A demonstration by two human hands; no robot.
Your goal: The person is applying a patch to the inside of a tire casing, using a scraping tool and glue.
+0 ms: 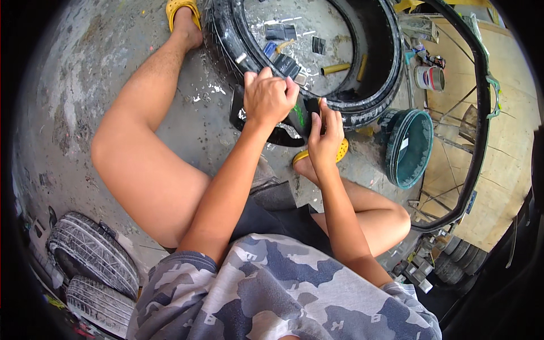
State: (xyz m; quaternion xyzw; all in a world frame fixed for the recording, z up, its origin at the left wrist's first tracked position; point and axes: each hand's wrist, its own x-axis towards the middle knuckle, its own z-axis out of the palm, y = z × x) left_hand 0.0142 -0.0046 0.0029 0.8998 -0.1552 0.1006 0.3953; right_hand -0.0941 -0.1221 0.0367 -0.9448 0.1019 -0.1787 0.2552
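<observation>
A glossy black curved panel (280, 137) with green marks on it leans at the near rim of a large black tyre (391, 62). My left hand (267, 97) is closed over the panel's upper part, knuckles up beside the tyre's rim. Just to its right, my right hand (325, 136) is closed with thumb and fingers on a small black block (311, 106), against the panel's right side. Its palm side and part of the block are hidden. The panel's middle lies behind my left hand and wrist.
Inside the tyre ring lie dark sanding-pad-like pieces (288, 66) and a yellow tube (335, 68). A green bucket (415, 150) and a white paint pail (429, 78) stand to the right, near a black hoop-shaped frame (483, 113). More tyres (93, 249) lie at lower left.
</observation>
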